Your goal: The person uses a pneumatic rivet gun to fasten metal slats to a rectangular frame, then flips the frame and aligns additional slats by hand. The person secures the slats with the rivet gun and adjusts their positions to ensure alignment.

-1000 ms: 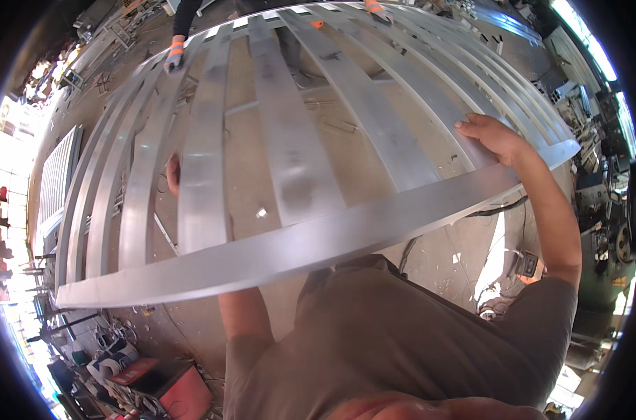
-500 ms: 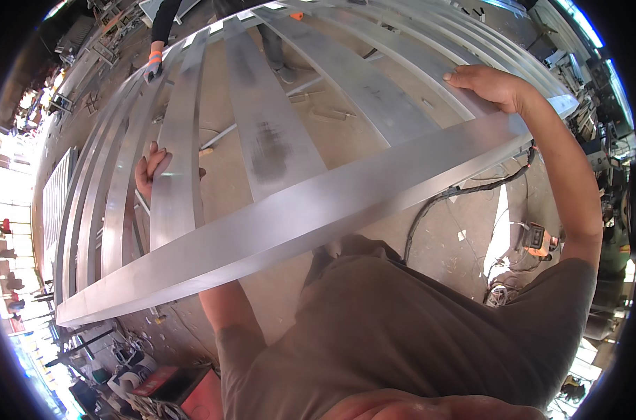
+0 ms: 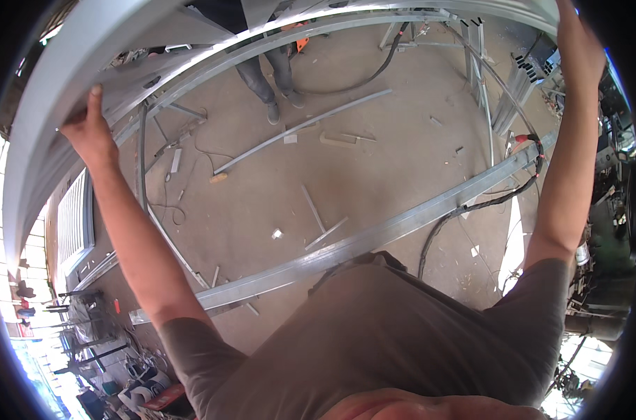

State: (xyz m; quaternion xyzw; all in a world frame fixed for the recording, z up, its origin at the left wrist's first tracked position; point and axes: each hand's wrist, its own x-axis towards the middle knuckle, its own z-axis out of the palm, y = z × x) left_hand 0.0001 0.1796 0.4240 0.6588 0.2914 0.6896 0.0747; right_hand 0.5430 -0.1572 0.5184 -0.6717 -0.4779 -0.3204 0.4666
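A large silvery metal slatted panel (image 3: pixel 48 105) is raised and tilted up along the far and left side of the head view. My left hand (image 3: pixel 93 133) grips its near rail, thumb up on the inner face; the fingertips are hidden behind the metal. My right hand (image 3: pixel 578 52) is raised at the upper right, against the panel's other end; its fingers run out of the picture. Below the panel, a metal support frame stands exposed, its near beam (image 3: pixel 374 245) crossing in front of my body.
Beyond the frame stands another person (image 3: pixel 265 73), partly hidden by the panel. A black cable (image 3: pixel 440 218) hangs over the near beam at the right. A loose metal bar (image 3: pixel 304 129) and offcuts lie on the floor. Slatted panels (image 3: pixel 76 217) stand at the left.
The panel has risen off the support frame and tipped upward, away from my body. Both my hands have gone up with it, the left from among the slats to the rail.
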